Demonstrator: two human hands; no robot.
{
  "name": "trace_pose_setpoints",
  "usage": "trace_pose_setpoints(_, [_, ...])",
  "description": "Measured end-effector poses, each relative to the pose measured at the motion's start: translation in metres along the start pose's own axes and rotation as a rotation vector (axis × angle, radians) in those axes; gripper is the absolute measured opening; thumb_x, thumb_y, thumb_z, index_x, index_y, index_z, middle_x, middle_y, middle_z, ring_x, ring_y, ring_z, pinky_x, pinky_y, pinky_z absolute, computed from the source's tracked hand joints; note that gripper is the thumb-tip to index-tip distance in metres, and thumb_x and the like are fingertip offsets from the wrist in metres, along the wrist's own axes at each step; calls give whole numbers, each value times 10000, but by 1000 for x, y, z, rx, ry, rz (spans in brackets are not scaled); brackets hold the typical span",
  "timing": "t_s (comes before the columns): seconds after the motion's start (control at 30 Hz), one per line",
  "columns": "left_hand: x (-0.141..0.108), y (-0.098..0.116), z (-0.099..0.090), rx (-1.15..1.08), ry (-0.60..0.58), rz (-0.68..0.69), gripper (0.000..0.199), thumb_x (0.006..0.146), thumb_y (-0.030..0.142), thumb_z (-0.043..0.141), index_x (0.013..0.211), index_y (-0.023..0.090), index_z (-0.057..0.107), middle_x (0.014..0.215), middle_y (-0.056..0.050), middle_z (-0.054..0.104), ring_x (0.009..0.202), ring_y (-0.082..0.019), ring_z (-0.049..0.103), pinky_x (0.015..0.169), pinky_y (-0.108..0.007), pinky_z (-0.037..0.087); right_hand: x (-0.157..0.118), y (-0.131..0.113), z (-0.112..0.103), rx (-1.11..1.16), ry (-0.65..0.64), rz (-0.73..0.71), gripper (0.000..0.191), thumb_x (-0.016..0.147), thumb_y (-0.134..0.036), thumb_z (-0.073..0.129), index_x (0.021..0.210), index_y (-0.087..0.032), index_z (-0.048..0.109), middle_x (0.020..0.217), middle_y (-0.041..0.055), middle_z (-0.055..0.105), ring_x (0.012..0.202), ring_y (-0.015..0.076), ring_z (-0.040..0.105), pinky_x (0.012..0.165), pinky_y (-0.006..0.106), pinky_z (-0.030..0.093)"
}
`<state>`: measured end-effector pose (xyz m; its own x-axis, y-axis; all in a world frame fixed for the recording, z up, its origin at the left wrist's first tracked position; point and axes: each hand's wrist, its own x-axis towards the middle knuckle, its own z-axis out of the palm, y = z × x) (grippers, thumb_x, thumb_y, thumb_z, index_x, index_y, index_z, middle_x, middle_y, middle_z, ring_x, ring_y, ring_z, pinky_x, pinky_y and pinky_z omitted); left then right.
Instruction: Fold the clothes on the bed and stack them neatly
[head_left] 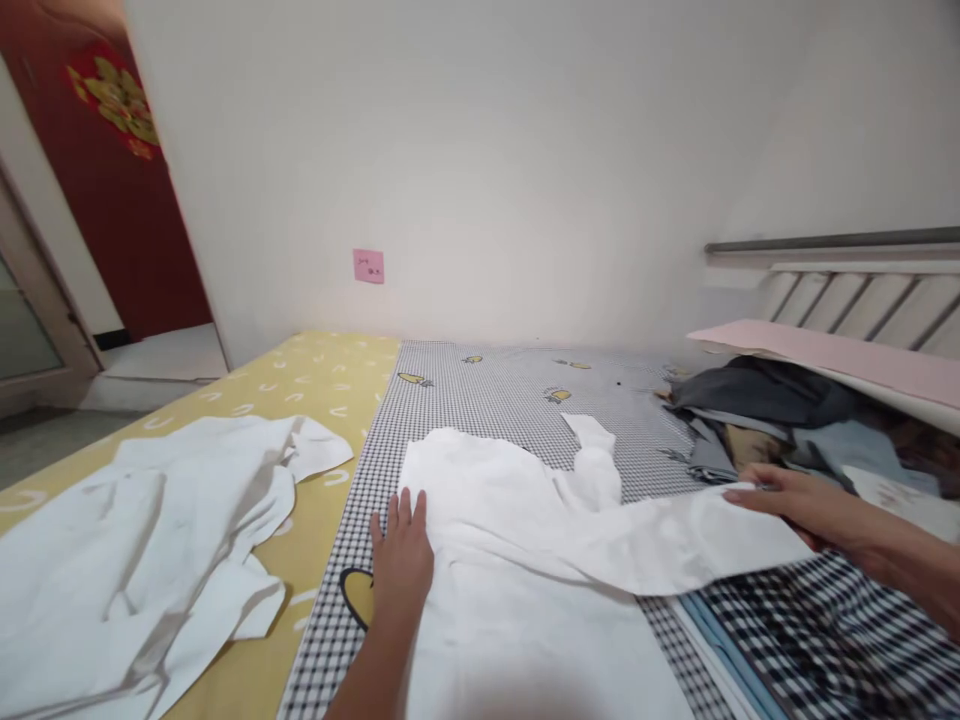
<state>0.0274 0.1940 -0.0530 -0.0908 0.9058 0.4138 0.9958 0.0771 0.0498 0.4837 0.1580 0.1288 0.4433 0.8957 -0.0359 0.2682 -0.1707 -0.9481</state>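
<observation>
A white long-sleeved shirt (517, 590) lies spread on the checked bed sheet (495, 385) in front of me. Flat against the shirt's left edge rests my left hand (403, 555), its fingers stretched and slightly apart. My right hand (780, 495) pinches the cuff end of one sleeve (675, 540), pulled out to the right and partly lifted. The other sleeve (596, 460) lies bent toward the wall. Another white garment (180, 560), loosely crumpled, is on the yellow part of the bedding to the left.
Clothes in dark and pale colours (780, 395) are heaped at the right, under a pink-topped board (832, 355). Black-and-white checked cloth (810, 630) and folded blue cloth (727, 640) lie near my right arm. A white wall (487, 180) with a pink note (368, 266) stands behind the bed.
</observation>
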Motion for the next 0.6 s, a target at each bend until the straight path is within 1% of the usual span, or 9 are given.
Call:
trace_pose_setpoints(0.07, [1, 0, 1, -5, -9, -7, 636, 898, 21, 282, 1481, 212, 448, 1574, -104, 413, 1458, -306, 380, 1188, -583, 307, -7, -23, 25, 108, -97, 87, 318, 527, -285, 837, 624, -259, 536, 514, -24, 478, 428, 111, 390, 360, 226, 253])
trace_pose_setpoints(0.1, [1, 0, 1, -7, -17, -8, 639, 894, 19, 287, 1482, 210, 447, 1575, -105, 411, 1458, -306, 380, 1188, -586, 307, -12, -38, 41, 185, -136, 91, 301, 539, -273, 816, 654, -252, 539, 561, -18, 513, 466, 119, 438, 379, 231, 315])
trace_pose_setpoints(0.2, [2, 0, 0, -13, -32, -7, 642, 888, 20, 293, 1487, 200, 438, 1580, -115, 400, 1456, -308, 384, 1181, -602, 313, -27, -80, 101, 359, -242, 16, 280, 572, -220, 765, 749, -232, 549, 690, -14, 594, 599, 126, 551, 527, 239, 479])
trace_pose_setpoints(0.27, [2, 0, -3, -13, -36, -8, 653, 882, 13, 285, 1490, 200, 430, 1584, -116, 391, 1459, -306, 379, 1175, -610, 318, -37, -100, 146, 398, -326, -29, 285, 619, -242, 758, 789, -234, 530, 693, -32, 595, 601, 117, 559, 554, 231, 486])
trace_pose_setpoints(0.33, [2, 1, -5, -9, -50, -14, 664, 877, 5, 281, 1492, 208, 427, 1585, -115, 388, 1460, -300, 380, 1177, -606, 316, -46, -113, 187, 428, -482, -94, 306, 674, -282, 754, 821, -237, 490, 681, -41, 605, 588, 113, 579, 556, 223, 476])
trace_pose_setpoints(0.4, [2, 1, -6, -7, -66, -22, 668, 873, 1, 288, 1492, 210, 426, 1585, -116, 388, 1460, -294, 379, 1184, -597, 309, -54, -116, 221, 422, -652, -165, 307, 752, -322, 714, 870, -242, 443, 709, -30, 647, 622, 119, 626, 614, 232, 498])
trace_pose_setpoints(0.43, [2, 1, -6, -9, -72, -24, 659, 874, 4, 294, 1485, 205, 440, 1582, -120, 393, 1460, -296, 379, 1186, -596, 306, -57, -113, 235, 349, -707, -202, 280, 804, -341, 668, 899, -246, 422, 716, -27, 660, 643, 123, 645, 643, 239, 506])
trace_pose_setpoints(0.53, [1, -2, -1, -34, -62, 10, 582, 910, 81, 349, 1463, 206, 481, 1583, -131, 396, 1464, -328, 366, 1185, -609, 294, -56, -89, 261, -73, -704, -284, 131, 910, -322, 518, 970, -254, 423, 666, -44, 637, 635, 131, 658, 624, 235, 480])
trace_pose_setpoints(0.6, [1, -4, 3, -41, -40, 37, 549, 942, 164, 385, 1484, 222, 450, 1589, -138, 386, 1463, -349, 362, 1178, -621, 293, -50, -64, 266, -311, -656, -290, 150, 876, -268, 553, 1009, -242, 487, 647, -49, 624, 594, 143, 646, 594, 243, 452])
